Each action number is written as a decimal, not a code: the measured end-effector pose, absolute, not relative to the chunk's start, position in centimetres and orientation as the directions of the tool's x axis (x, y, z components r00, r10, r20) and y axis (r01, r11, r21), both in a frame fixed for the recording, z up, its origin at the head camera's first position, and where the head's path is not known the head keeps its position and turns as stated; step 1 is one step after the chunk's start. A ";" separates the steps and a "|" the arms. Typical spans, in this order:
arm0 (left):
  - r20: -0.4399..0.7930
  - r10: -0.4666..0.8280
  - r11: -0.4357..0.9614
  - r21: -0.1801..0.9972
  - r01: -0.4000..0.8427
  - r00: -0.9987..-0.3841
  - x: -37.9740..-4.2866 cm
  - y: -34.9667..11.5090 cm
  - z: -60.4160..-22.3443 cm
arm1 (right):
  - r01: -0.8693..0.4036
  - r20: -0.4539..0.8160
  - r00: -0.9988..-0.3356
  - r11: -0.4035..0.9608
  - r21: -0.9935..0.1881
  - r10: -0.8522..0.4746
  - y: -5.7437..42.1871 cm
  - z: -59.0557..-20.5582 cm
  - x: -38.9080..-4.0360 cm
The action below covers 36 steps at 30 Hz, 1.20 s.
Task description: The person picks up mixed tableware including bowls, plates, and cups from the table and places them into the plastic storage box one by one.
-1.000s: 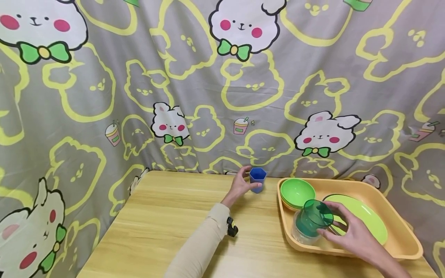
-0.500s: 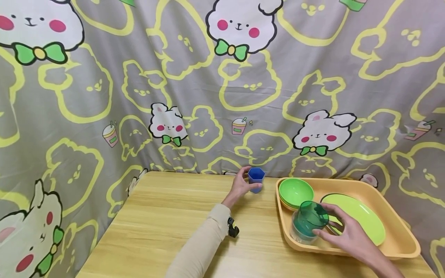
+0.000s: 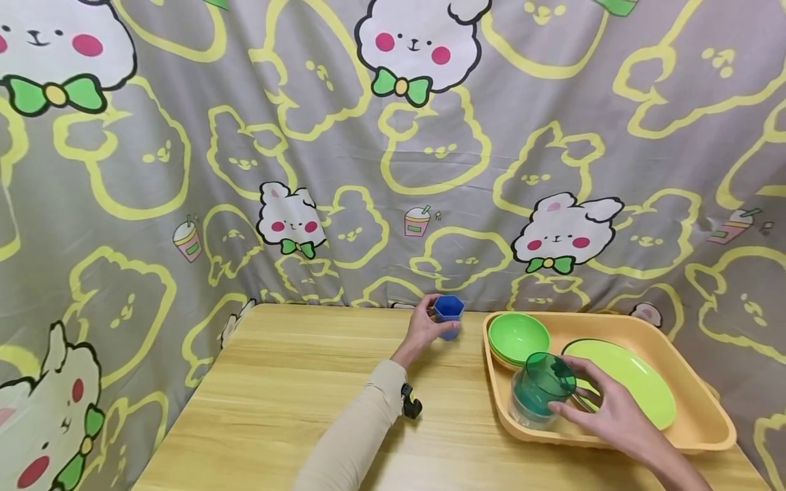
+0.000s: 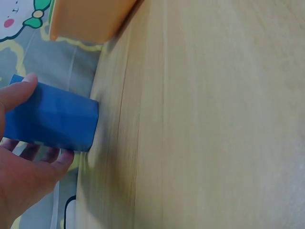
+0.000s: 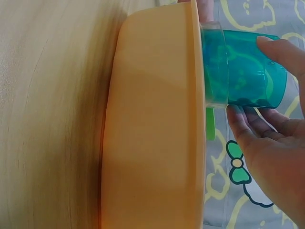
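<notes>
Near the back edge of the table, my left hand (image 3: 424,327) grips a blue six-sided cup (image 3: 449,310) from its left side, thumb in front. The left wrist view shows the blue cup (image 4: 55,117) between thumb and fingers, its base at the tabletop. Over the tray's front left corner, my right hand (image 3: 604,402) holds a see-through green cup (image 3: 549,376) between thumb and fingers. The lower part of this green cup (image 5: 248,69) sits inside a clear cup (image 5: 215,90), which stands in the orange tray (image 3: 706,436). The tray wall hides the clear cup's base.
Green bowls (image 3: 519,337), stacked with an orange one below, fill the tray's back left corner. A lime-green plate (image 3: 645,382) lies to their right. A patterned curtain (image 3: 344,150) hangs right behind the wooden table (image 3: 276,409).
The green cup has gone slightly lower into the clear cup with my right hand. My left hand stays on the blue cup. The whole view has shifted a little.
</notes>
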<state>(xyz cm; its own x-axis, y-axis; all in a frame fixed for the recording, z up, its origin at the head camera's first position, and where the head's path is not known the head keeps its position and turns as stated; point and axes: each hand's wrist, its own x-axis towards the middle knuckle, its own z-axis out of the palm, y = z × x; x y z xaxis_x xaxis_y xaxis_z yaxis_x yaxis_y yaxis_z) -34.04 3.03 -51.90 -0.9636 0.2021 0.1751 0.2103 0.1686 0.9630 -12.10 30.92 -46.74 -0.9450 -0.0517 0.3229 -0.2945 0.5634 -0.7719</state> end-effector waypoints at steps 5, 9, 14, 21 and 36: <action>0.174 0.196 0.166 0.964 0.207 -0.965 -34.0 3.1 -51.9 | -0.299 0.325 -0.944 0.569 -0.766 -0.059 31.0 -46.6 -12.0; 0.181 0.198 0.168 0.962 0.215 -0.963 -33.9 2.9 -51.6 | -0.302 0.329 -0.942 0.573 -0.762 -0.058 31.1 -46.6 -11.9; 0.184 0.189 0.175 0.960 0.218 -0.965 -33.7 2.2 -51.0 | -0.312 0.335 -0.940 0.574 -0.757 -0.068 31.1 -46.6 -12.0; 0.194 0.194 0.176 0.958 0.229 -0.962 -33.2 1.2 -50.4 | -0.320 0.337 -0.938 0.577 -0.751 -0.082 31.2 -46.4 -12.0; 0.236 0.224 0.137 0.953 0.270 -0.946 -31.3 -2.1 -48.2 | -0.347 0.358 -0.927 0.618 -0.706 -0.111 31.0 -44.6 -11.5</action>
